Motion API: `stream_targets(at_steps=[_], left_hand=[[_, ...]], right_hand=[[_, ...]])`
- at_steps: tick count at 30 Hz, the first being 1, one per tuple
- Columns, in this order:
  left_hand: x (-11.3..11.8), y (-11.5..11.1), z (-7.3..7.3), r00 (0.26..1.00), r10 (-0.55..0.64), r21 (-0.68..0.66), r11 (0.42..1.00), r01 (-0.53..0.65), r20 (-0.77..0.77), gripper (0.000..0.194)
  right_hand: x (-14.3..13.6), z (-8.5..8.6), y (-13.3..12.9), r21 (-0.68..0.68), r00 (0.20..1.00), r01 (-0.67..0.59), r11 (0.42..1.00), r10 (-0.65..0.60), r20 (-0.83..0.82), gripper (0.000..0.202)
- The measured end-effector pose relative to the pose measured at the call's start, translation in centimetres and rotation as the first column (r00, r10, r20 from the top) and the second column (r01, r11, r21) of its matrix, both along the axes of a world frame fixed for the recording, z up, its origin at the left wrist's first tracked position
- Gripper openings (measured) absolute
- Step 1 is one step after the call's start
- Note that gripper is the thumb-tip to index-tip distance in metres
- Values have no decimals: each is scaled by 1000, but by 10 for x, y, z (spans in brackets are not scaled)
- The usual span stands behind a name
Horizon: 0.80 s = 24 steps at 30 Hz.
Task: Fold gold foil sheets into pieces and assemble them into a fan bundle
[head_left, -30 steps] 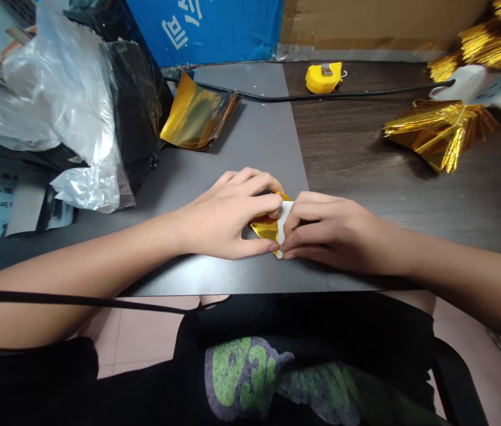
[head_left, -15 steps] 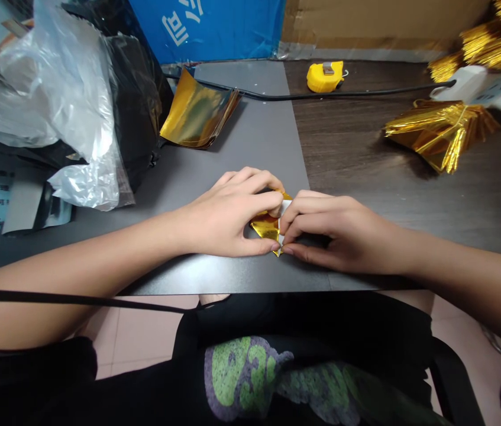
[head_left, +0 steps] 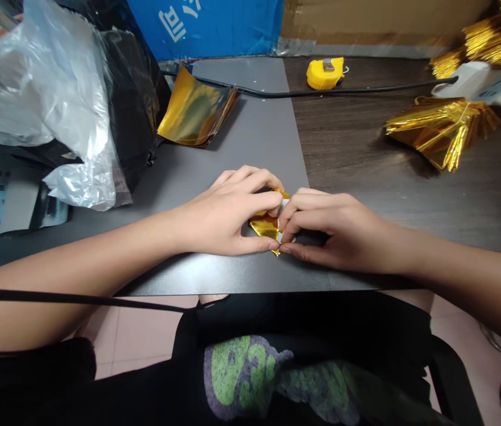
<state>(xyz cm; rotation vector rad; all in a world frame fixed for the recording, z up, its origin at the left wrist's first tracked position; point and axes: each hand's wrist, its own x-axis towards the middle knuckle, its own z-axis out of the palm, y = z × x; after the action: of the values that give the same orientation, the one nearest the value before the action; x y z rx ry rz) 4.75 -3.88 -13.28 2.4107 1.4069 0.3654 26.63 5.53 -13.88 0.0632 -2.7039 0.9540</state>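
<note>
A small folded piece of gold foil paper (head_left: 265, 226) with a white underside lies on the grey mat near the table's front edge. My left hand (head_left: 236, 213) is closed on its left part, fingertips at the top and thumb at the lower corner. From the right, my right hand (head_left: 334, 231) pinches the paper's right edge, its thumb and fingers beside my left thumb. Both hands cover much of the paper. Beyond them lies a stack of gold foil sheets (head_left: 197, 112), slightly curled.
A yellow tape measure (head_left: 325, 74) sits at the back by a black cable (head_left: 285, 94). Bundled gold foil (head_left: 443, 133) and a white power strip (head_left: 469, 80) are at right. Plastic bags (head_left: 68, 89) stand left; a blue box (head_left: 232, 26) and cardboard (head_left: 374, 26) stand behind.
The fingers of my right hand have shifted slightly at the paper's right edge, and less white shows at the lower corner. My left hand stays almost in place.
</note>
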Motion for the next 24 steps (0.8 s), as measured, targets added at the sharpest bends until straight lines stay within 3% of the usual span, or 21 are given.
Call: stream_targets(at_steps=[12, 24], left_hand=[[0, 0, 1, 1000, 4, -10, 1000, -4, 5, 32], [4, -2, 4, 1000, 15, -19, 1000, -15, -12, 31]], right_hand=[[-2, 2, 1, -21, 999, -39, 999, 39, 15, 7], [-3, 2, -1, -34, 1000, 10, 999, -9, 27, 7]])
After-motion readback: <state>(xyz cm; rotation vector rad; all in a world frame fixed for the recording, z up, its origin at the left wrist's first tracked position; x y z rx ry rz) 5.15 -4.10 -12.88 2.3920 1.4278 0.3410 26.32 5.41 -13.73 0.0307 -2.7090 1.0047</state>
